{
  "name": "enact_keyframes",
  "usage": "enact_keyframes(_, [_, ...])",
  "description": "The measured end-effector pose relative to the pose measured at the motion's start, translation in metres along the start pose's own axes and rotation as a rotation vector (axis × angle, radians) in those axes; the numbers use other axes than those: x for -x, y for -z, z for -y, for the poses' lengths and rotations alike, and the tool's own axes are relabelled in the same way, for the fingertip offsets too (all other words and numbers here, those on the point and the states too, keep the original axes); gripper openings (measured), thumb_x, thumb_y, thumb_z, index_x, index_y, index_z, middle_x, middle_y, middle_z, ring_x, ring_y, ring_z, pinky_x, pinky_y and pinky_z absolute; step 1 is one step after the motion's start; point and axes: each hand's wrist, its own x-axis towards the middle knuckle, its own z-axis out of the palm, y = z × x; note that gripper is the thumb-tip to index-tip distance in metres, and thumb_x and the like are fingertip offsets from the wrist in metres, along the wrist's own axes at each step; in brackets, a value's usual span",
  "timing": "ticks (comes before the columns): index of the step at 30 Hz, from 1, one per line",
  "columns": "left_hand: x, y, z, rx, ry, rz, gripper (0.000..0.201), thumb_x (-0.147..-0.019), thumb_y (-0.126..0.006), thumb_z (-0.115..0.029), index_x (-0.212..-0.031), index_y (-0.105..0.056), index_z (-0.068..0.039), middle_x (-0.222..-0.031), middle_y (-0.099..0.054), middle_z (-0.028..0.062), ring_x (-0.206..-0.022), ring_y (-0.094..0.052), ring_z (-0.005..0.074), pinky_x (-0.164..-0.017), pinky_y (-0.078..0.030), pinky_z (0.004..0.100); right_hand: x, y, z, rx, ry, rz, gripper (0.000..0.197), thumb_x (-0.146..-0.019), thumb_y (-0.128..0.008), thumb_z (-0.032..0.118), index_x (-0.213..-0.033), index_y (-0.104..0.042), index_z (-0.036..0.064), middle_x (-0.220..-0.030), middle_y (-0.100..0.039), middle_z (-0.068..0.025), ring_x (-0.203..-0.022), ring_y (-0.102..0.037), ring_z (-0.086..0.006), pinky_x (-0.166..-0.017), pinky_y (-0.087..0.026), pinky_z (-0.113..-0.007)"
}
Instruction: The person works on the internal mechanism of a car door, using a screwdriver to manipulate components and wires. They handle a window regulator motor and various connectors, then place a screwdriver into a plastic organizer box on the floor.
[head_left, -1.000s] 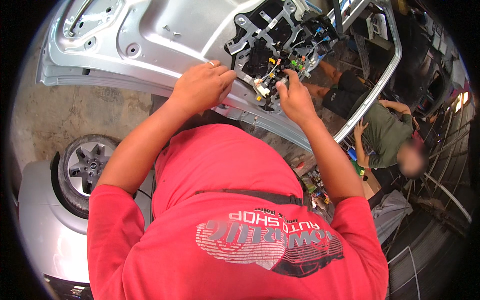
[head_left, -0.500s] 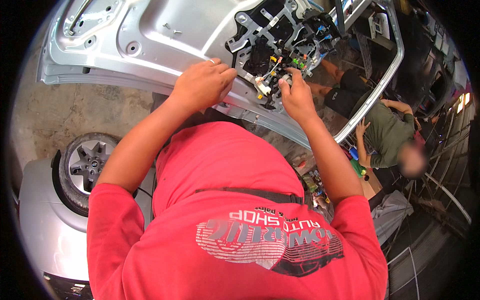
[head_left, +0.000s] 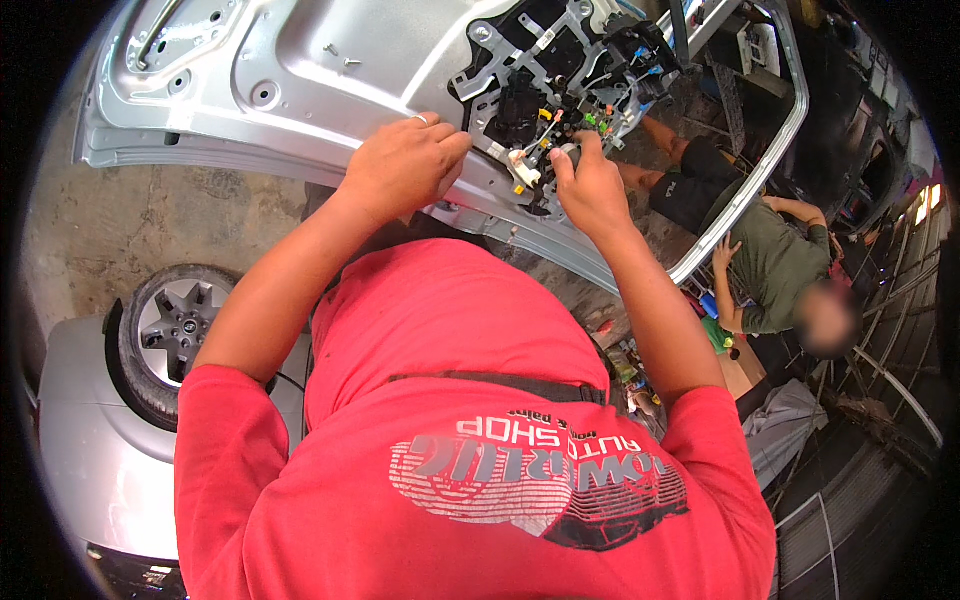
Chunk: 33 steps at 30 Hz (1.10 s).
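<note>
A large silver car door lies before me, its near edge at my waist. My left hand is curled over that edge, fingers together. Several wires, metal brackets and coloured clips make up the mechanism in the door's opening. At its near right side, my right hand pinches a small round grey part between thumb and fingers; its kind is mostly hidden. Just left of that hand sits a white plastic piece with a yellow tip.
Another person in a dark green shirt is beyond the door's frame at right. A silver car body panel and a wheel are at lower left. Two screws lie on the door. Loose items clutter the floor at right.
My right hand has shifted slightly left, with its thumb moving over the round grey part. The left hand has barely moved on the door edge.
</note>
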Motion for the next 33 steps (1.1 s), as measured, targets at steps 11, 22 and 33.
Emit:
enact_keyframes(11, [0.0,0.002,-0.001,-0.002,0.001,0.022,0.012,-0.095,-0.069,-0.021,-0.101,-0.069,-0.01,-0.091,-0.07,0.0066,-0.095,-0.069,0.0287,-0.08,-0.058,0.0419,0.0,-0.001,-0.011,-0.181,0.238,-0.106,0.03,-0.098,-0.068,0.017,-0.126,-0.061,0.0078,-0.113,-0.063,-0.0233,-0.113,-0.066,-0.0466,-0.088,-0.056,-0.054])
enact_keyframes(22, [-0.039,0.004,-0.031,0.024,-0.091,0.018,0.018,-0.093,-0.072,-0.019,-0.107,-0.071,-0.008,-0.093,-0.069,0.0101,-0.098,-0.067,0.0311,-0.084,-0.057,0.0438,0.007,0.007,-0.029,-0.033,0.332,-0.101,0.038,-0.093,-0.072,0.006,-0.128,-0.06,0.012,-0.112,-0.063,-0.0172,-0.095,-0.068,-0.037,-0.077,-0.056,-0.047])
enact_keyframes(33, [-0.149,-0.05,-0.095,-0.508,-0.379,0.52,0.018,-0.095,-0.061,-0.016,-0.098,-0.075,-0.004,-0.101,-0.077,0.0158,-0.101,-0.072,0.0305,-0.082,-0.061,0.0441,0.126,0.073,-0.074,-1.829,0.019,0.101,0.036,-0.106,-0.066,0.015,-0.139,-0.053,0.0091,-0.11,-0.069,-0.0115,-0.083,-0.063,-0.0118,-0.069,-0.049,-0.026])
